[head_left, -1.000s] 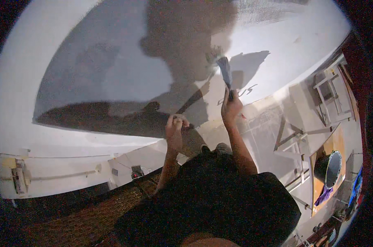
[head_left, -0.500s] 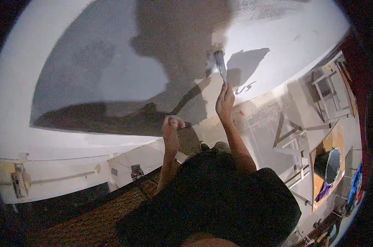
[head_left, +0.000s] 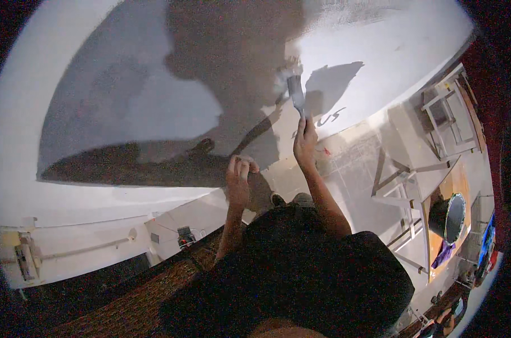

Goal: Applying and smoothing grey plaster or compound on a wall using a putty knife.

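My right hand [head_left: 305, 145] is closed round the handle of a paintbrush [head_left: 296, 96], its bristles pointing up against a large surface. Around the bristles the paint looks streaky, where a grey painted area [head_left: 176, 110] meets a white area [head_left: 379, 53]. Lower and to the left, my left hand [head_left: 240, 177] is raised in front of the grey area's lower edge with its fingers curled in. Whether anything is inside those fingers is hidden. My shadow darkens much of the grey paint.
Dark lettering [head_left: 330, 116] marks the white area's lower edge. On the right, a wooden board [head_left: 464, 180] carries a round dark container [head_left: 456, 218] and a purple cloth [head_left: 444, 254]. White frames [head_left: 399, 200] stand on the tiled floor [head_left: 351, 174]. A small dark device [head_left: 185, 236] sits lower left.
The paintbrush and my right hand have shifted slightly left and down in the picture. My left hand's fingers have turned a little, and the whole view has moved slightly.
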A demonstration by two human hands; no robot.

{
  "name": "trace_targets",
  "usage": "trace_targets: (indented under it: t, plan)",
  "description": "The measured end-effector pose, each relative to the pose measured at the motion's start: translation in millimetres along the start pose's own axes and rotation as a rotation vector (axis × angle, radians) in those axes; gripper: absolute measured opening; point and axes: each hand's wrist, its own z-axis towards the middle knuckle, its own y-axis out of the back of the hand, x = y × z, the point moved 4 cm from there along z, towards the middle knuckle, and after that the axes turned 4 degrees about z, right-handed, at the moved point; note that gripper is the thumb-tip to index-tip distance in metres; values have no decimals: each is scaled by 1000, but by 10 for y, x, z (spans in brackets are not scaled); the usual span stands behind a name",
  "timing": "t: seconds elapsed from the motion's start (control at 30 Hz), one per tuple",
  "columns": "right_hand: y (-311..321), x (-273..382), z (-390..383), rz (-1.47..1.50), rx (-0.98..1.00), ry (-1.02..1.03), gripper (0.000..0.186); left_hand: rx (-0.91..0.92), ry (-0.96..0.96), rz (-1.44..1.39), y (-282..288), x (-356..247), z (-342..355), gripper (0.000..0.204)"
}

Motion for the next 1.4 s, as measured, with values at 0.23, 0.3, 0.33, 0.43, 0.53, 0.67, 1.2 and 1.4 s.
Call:
trace_targets:
  t: [0.23,0.3,0.33,0.43,0.53,0.67,1.2,1.4]
  plan:
    - [19,67,145,2,-14,73,32,29,41,-28,-2,-18,-25,16]
    - [82,-70,-4,-12,-10,22,32,21,91,66,-10,-49,-39,16]
    - [122,-81,-91,9,-6,-25,32,30,27,-43,-39,-61,-24,17]
    - [96,-30,-33,8,19,-56,32,7,-13,-108,23,62,40,18]
    - [51,288,132,74,-20,117,32,-19,52,-51,-26,74,78,18]
    - [141,-5,82,-14,-9,29,33,53,-7,-115,-152,-59,82,19]
    - [445,301,22,-120,5,186,24,29,-123,-468,-153,678,155,20]
    - [523,141,218,-132,-69,231,26,-11,-18,-27,-485,-18,-20,18]
